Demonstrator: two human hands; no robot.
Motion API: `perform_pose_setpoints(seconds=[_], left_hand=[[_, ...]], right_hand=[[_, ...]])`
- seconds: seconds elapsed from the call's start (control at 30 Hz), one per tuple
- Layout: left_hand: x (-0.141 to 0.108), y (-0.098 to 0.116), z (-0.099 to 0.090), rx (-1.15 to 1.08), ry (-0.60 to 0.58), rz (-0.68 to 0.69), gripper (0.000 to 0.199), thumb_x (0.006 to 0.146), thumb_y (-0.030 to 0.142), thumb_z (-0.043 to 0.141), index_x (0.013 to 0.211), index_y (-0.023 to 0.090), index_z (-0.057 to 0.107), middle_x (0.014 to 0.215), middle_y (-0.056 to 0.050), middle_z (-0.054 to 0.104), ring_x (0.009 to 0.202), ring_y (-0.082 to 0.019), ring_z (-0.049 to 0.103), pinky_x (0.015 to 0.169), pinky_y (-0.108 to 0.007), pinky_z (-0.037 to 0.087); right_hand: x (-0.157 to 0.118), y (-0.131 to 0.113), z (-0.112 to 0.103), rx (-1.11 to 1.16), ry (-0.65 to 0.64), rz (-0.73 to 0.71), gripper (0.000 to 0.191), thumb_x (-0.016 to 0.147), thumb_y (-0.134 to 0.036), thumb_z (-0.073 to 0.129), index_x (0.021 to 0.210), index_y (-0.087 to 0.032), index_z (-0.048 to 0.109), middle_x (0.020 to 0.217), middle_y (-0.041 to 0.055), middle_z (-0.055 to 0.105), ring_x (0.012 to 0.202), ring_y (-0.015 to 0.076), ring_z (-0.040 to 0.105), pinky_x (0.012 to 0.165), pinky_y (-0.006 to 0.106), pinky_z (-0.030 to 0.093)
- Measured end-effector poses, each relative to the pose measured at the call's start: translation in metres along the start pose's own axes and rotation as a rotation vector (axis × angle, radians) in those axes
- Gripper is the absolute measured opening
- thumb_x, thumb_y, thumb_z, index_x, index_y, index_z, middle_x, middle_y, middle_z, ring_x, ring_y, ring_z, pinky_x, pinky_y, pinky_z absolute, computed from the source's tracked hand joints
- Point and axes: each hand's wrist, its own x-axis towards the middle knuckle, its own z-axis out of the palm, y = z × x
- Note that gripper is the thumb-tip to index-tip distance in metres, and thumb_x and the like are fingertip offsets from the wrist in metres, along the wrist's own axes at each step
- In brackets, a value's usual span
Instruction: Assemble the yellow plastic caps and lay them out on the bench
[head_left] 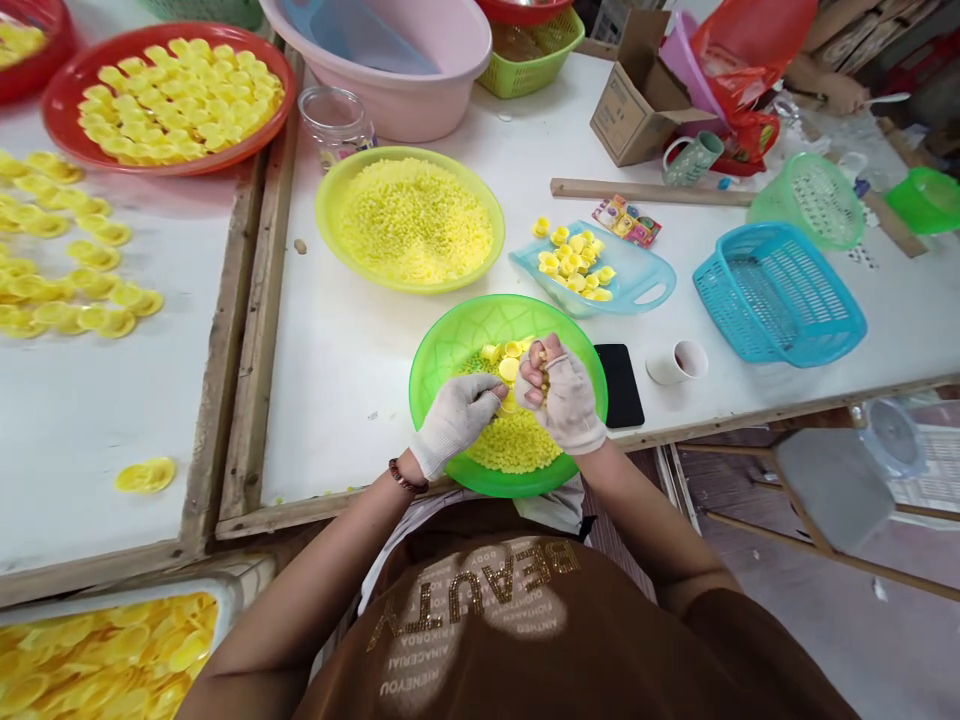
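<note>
Brown top [660, 640] with blingy gold BEAUTY lettering [480, 592] and small pale print [410, 684]
White open-fingertip gloves [454, 420], plus a dark beaded bracelet [406, 480] right by the left one.

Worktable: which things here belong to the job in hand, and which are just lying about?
Likely in use:
green bowl, under left hand and right hand
yellow pellets inside it
small yellow cups inside it

Likely just lying about:
black phone
white cup
mug
cardboard box

The green bowl [444, 345] at the worktop's [330, 380] near edge is of glossy plastic; the gloves [452, 425] are matt cloth, the edging [244, 430] rough wood.
</note>
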Motion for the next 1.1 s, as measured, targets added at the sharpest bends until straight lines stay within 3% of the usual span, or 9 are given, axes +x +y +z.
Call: perform_pose_setpoints(seconds=[0.27,0.4,0.53,0.6,0.67,0.77,0.83,0.97,1.1], left_hand=[[-0.001,0.002,0.0,-0.183,-0.022,-0.089,0.032,0.087,0.046,0.062,0.08,0.015,0.068,0.071,-0.002,0.06,0.061,-0.014,0.06,0.059,-0.026,0.053],[-0.001,-0.002,0.001,-0.197,-0.018,-0.087,0.029,0.087,0.043,0.063,0.076,0.016,0.066,0.07,-0.003,0.06,0.063,-0.015,0.06,0.06,-0.026,0.054],[0.0,-0.003,0.0,-0.224,0.019,-0.069,0.028,0.086,0.043,0.066,0.077,0.016,0.069,0.071,-0.003,0.062,0.064,-0.015,0.061,0.061,-0.026,0.054],[0.001,-0.001,-0.002,-0.277,0.05,-0.084,0.028,0.084,0.044,0.068,0.085,0.016,0.071,0.077,-0.003,0.066,0.066,-0.015,0.062,0.064,-0.028,0.056],[0.001,0.001,-0.003,-0.289,0.101,-0.097,0.029,0.084,0.045,0.069,0.089,0.016,0.071,0.079,-0.003,0.067,0.067,-0.015,0.063,0.065,-0.028,0.056],[-0.001,0.004,-0.003,-0.101,0.234,-0.042,0.026,0.085,0.043,0.067,0.085,0.017,0.071,0.077,-0.004,0.069,0.069,-0.017,0.063,0.067,-0.029,0.052],[-0.003,0.005,-0.001,0.057,0.281,0.027,0.022,0.086,0.039,0.066,0.081,0.018,0.072,0.08,-0.005,0.072,0.074,-0.018,0.064,0.07,-0.03,0.051],[-0.007,0.005,0.0,0.11,0.219,0.061,0.024,0.087,0.036,0.064,0.074,0.018,0.071,0.075,-0.005,0.072,0.073,-0.019,0.065,0.068,-0.03,0.049],[-0.007,0.005,-0.002,-0.091,0.231,-0.03,0.027,0.085,0.041,0.069,0.076,0.016,0.071,0.069,-0.003,0.068,0.068,-0.018,0.065,0.063,-0.027,0.051]], right_hand=[[0.011,0.011,0.016,-0.005,0.079,-0.162,0.055,0.089,-0.076,0.058,0.076,-0.024,0.042,0.065,-0.0054,0.039,0.051,0.01,0.043,0.046,0.025,0.037],[0.009,0.003,0.013,-0.008,0.115,-0.119,0.055,0.089,-0.076,0.057,0.079,-0.025,0.041,0.062,-0.0074,0.035,0.046,0.0081,0.035,0.043,0.023,0.029],[0.0,0.003,-0.006,-0.068,0.112,-0.129,0.049,0.089,-0.07,0.062,0.083,-0.025,0.045,0.061,-0.0082,0.035,0.044,0.0074,0.029,0.042,0.023,0.022],[-0.008,0.005,-0.021,-0.234,0.082,-0.138,0.042,0.095,-0.065,0.058,0.086,-0.025,0.048,0.061,-0.0073,0.039,0.045,0.0087,0.03,0.043,0.024,0.025],[-0.016,0.006,-0.035,-0.545,-0.024,-0.174,0.033,0.099,-0.056,0.055,0.088,-0.025,0.054,0.065,-0.0043,0.047,0.051,0.0117,0.04,0.05,0.028,0.036],[-0.025,0.007,-0.044,-1.074,-0.225,-0.313,0.02,0.095,-0.043,0.064,0.094,-0.023,0.06,0.088,0.0047,0.064,0.081,0.0212,0.06,0.077,0.038,0.049],[-0.026,0.009,-0.042,-1.237,-0.228,-0.403,0.022,0.09,-0.04,0.07,0.097,-0.022,0.059,0.099,0.0084,0.066,0.094,0.0261,0.061,0.087,0.043,0.049],[-0.019,0.019,-0.03,-1.162,-0.084,-0.415,0.025,0.089,-0.039,0.07,0.092,-0.024,0.051,0.083,0.0029,0.059,0.076,0.0209,0.057,0.074,0.037,0.049],[-0.017,0.015,-0.034,-0.969,-0.17,-0.32,0.007,0.095,-0.028,0.056,0.094,-0.024,0.05,0.086,0.0024,0.061,0.078,0.0181,0.06,0.077,0.034,0.051]])
